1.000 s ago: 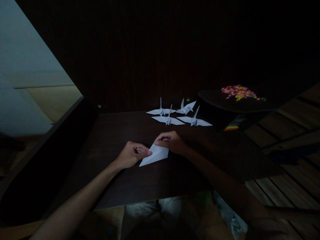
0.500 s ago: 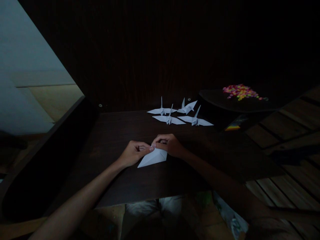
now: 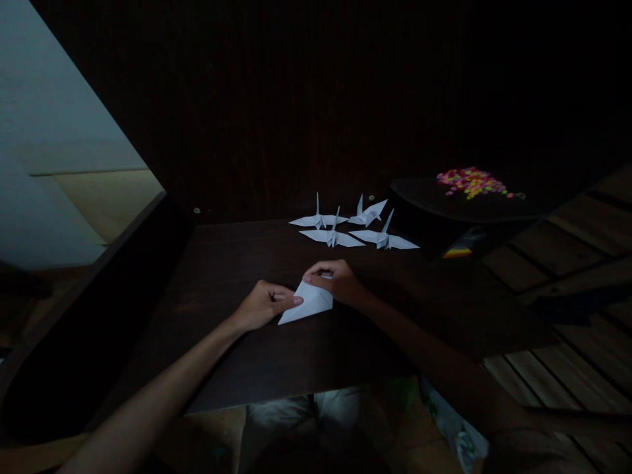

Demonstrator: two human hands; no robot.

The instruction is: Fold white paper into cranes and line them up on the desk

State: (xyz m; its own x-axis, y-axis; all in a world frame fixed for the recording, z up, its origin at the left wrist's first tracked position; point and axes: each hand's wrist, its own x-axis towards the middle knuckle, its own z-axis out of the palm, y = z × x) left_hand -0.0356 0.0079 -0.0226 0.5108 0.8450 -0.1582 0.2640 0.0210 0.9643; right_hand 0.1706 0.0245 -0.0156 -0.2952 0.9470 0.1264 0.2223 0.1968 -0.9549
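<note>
A white sheet of folded paper (image 3: 310, 304), pointed at its lower left corner, lies between my hands just above the dark wooden desk. My left hand (image 3: 264, 304) pinches its left edge, thumb on top and fingers beneath. On the upper right edge my right hand (image 3: 336, 280) is closed, with the thumb laid on the paper and the fingers curled behind it. Several finished white paper cranes (image 3: 332, 237) stand beyond my hands, near the back of the desk, wings spread.
A heap of small, brightly coloured pieces (image 3: 474, 182) lies on a dark raised shelf (image 3: 439, 205) at the back right. The desk (image 3: 276, 368) has a raised side panel (image 3: 99, 289) on the left and a tall dark back panel. Wooden slats (image 3: 582, 355) show at the right.
My right hand has slid up and right along the paper, away from my left thumb, uncovering more of its upper edge. The paper has turned slightly and shifted right.
</note>
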